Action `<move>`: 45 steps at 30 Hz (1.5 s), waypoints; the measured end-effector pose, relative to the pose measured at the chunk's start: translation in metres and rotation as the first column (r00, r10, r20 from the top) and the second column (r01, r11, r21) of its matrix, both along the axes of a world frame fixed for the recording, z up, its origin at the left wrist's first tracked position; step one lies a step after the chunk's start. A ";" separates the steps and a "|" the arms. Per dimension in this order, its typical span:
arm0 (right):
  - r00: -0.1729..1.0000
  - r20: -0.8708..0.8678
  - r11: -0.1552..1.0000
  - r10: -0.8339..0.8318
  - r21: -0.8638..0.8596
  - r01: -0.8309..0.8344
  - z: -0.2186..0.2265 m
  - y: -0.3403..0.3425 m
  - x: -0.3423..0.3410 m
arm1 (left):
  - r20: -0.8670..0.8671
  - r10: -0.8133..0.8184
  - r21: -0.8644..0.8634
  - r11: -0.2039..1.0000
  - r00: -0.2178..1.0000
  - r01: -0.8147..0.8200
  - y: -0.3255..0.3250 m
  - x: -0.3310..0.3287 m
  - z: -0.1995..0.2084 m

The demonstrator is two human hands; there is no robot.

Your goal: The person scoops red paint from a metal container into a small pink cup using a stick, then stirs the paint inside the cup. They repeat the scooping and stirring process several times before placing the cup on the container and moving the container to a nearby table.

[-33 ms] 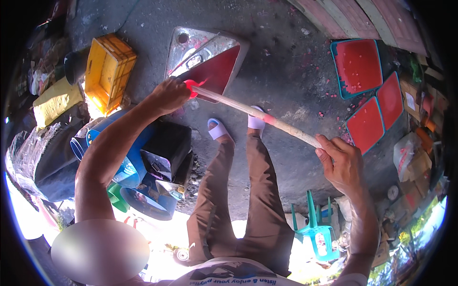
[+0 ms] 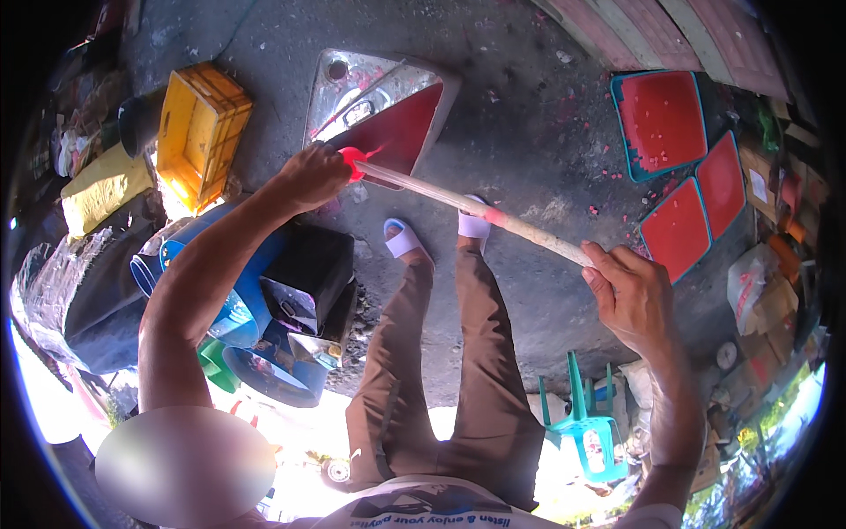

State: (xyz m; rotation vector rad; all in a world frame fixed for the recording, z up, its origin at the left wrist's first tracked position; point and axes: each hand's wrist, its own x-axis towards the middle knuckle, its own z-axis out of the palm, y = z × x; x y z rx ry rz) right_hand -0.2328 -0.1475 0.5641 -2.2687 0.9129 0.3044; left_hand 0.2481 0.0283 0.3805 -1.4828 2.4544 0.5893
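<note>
A long pale wooden pole [image 2: 423, 189] with a pink-red band slants across in front of me, above the floor. My left hand [image 2: 319, 172] is closed in a fist at its upper-left end, beside a bright red part [image 2: 353, 164]; the fingers' inner side is hidden. The lower-right end sits in my right hand [image 2: 630, 291], between thumb and fingers. Beyond my left hand lies a shiny metal sink-like panel [image 2: 379, 79] with a drain hole. A dark red triangular area [image 2: 410, 123] covers part of it.
Several blue-rimmed red panels [image 2: 665, 123] lie at right, with small red bits scattered around. At left are a yellow crate [image 2: 198, 132], blue containers [image 2: 233, 317] and a black box [image 2: 304, 264]. A green plastic chair [image 2: 595, 436] is at lower right. My sandalled feet [image 2: 410, 242] are below the pole.
My right hand and its end of the pole have shifted very slightly up. The left hand has barely moved.
</note>
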 end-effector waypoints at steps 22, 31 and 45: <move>0.925 -0.094 0.930 0.369 0.051 -0.365 -0.032 -0.076 0.130 | -0.066 -0.162 -0.413 0.903 0.985 0.121 0.002 0.019 0.001; 0.790 -0.067 0.597 0.609 -0.618 -0.512 0.002 -0.063 0.136 | -0.121 -0.148 -0.404 0.911 0.982 0.088 0.005 0.027 0.001; 0.812 -0.265 0.804 0.520 -0.169 -0.570 0.043 -0.046 0.171 | -0.098 -0.113 -0.321 0.944 0.989 0.076 0.014 0.028 0.006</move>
